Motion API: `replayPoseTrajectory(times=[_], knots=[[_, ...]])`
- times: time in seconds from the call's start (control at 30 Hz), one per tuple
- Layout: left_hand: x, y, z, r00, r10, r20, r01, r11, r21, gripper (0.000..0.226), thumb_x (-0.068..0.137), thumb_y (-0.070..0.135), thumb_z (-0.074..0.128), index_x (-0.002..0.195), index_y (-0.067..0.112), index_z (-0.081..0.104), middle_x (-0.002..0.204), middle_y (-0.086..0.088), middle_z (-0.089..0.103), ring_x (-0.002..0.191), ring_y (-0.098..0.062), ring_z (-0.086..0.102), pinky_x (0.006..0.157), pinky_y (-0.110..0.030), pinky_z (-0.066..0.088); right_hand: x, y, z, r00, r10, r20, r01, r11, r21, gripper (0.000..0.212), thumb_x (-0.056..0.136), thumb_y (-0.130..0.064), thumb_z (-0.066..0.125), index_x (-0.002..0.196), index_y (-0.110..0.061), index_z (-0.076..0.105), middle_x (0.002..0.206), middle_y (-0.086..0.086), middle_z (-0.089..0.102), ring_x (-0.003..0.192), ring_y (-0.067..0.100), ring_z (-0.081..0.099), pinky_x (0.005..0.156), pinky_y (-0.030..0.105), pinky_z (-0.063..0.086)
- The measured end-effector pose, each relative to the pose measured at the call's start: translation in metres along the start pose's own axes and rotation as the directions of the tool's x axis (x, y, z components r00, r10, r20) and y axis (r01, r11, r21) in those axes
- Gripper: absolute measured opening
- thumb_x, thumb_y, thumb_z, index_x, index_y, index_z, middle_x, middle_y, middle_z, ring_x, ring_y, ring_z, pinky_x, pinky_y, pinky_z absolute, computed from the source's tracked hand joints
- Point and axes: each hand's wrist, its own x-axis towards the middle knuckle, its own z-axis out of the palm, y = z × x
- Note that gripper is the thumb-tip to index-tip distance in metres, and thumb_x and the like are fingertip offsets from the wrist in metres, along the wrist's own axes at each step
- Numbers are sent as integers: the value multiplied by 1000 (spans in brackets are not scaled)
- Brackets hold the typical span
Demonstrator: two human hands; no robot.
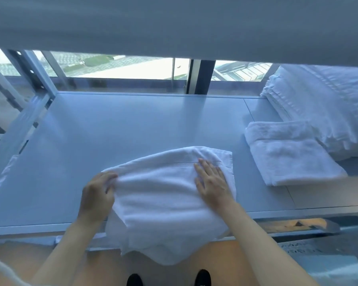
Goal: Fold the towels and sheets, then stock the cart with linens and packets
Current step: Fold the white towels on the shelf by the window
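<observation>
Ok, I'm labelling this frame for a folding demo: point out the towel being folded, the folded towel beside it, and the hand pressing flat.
towel being folded [165, 195]: head view, on its flat middle.
folded towel [287, 153]: head view, on its top face.
right hand [211, 180]: head view, on the back of the hand.

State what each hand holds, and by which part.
The left hand pinches the left edge of the white towel. The right hand lies flat on its top, gripping nothing.

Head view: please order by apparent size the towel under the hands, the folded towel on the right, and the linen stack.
1. Towel under the hands, though nearest the camera.
2. Linen stack, partly cut off.
3. Folded towel.
</observation>
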Motion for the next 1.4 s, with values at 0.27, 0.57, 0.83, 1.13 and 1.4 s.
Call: replayPoseTrajectory(times=[0.27,0.57,0.83,1.13,1.4], knots=[[14,38,12,979,-59,194,-7,946,323,66,77,35,83,138,26,59,148,-11,44,140,-40,37,104,-58,40,-14,-6,-2,996,-48,-76,40,994,-101,59,96,-32,42,152,-15,45,166,7,31,152,27,29,124,50,19],[31,54,-1,966,-55,254,6,982,187,17,74,5,68,74,17,55,71,-3,59,71,-37,55,59,-38,46,-33,26,-7,965,98,-242,-106,994,-24,55,83,-11,52,137,-6,62,145,22,54,135,41,51,110,52,42],[13,99,-21,680,682,-268,-603,729,325,34,68,-18,44,73,16,47,77,-2,41,73,-28,41,64,-35,30,-35,19,-9,941,127,-312,-138,990,-11,67,80,-2,55,146,3,49,158,19,40,139,36,46,109,48,40],[-13,66,27,950,62,306,-170,925,340,58,79,-5,57,134,12,64,132,-14,59,120,-40,56,95,-50,49,-31,17,-9,946,320,-56,-325,935,-142,71,90,-20,47,159,-8,31,168,14,22,157,27,18,125,46,20],[-47,17,14,890,181,418,-265,952,153,91,75,-15,39,160,18,33,166,-6,29,155,-26,23,125,-43,23,-70,45,-25,999,19,-43,-9,974,228,90,82,-5,56,164,-21,21,168,-1,27,157,16,18,125,44,24]])
